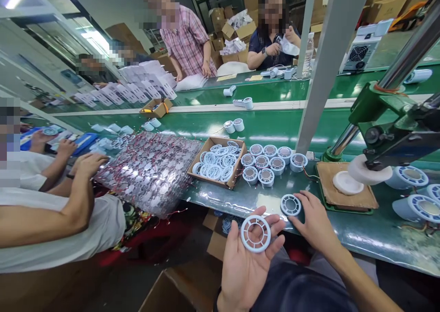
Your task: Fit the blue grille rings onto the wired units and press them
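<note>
At the green workbench's [371,232] near edge, a pale blue round plastic grille ring [255,233] is held in the upturned left hand [248,257], fingers curled around its rim. A second blue-and-white round part [290,205] on the bench is touched by the right hand [314,220], fingertips partly hidden; its grip cannot be told.

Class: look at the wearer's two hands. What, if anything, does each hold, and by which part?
The left hand holds a white ring grille flat on its fingers, thumb on the rim. The right hand holds nothing; its fingertips touch another ring part lying on the green bench.
</note>
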Action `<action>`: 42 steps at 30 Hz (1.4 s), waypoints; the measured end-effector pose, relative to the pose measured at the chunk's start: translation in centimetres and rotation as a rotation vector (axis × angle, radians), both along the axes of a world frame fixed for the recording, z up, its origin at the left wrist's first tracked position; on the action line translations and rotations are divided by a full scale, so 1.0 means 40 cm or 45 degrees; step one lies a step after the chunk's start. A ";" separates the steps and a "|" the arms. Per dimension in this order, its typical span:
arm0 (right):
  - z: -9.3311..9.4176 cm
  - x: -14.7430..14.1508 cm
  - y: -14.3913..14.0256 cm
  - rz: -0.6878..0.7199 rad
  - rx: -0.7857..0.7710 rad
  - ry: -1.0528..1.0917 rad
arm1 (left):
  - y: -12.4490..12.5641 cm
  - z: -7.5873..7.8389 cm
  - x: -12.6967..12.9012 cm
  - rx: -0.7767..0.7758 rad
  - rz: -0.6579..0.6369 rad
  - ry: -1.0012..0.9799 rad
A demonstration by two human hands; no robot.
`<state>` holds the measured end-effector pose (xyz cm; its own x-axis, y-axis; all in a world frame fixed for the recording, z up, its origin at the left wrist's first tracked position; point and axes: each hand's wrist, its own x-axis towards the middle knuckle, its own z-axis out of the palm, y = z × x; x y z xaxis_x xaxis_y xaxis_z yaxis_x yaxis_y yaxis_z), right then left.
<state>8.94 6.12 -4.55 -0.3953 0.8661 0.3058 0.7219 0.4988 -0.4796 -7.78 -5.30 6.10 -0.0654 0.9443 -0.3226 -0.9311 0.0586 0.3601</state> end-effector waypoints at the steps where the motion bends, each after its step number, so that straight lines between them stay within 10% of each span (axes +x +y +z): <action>1: -0.008 -0.012 0.000 -0.001 0.000 -0.021 | 0.000 0.003 -0.001 0.005 -0.014 -0.007; 19: -0.035 0.004 0.014 0.151 0.118 -0.110 | -0.007 0.008 -0.008 0.074 -0.064 0.015; 31: -0.021 -0.096 0.042 0.156 0.196 -0.213 | 0.118 -0.180 -0.036 -0.280 0.279 0.671; 42: -0.023 -0.135 0.037 0.196 0.224 -0.172 | 0.174 -0.184 -0.080 -0.381 0.454 0.570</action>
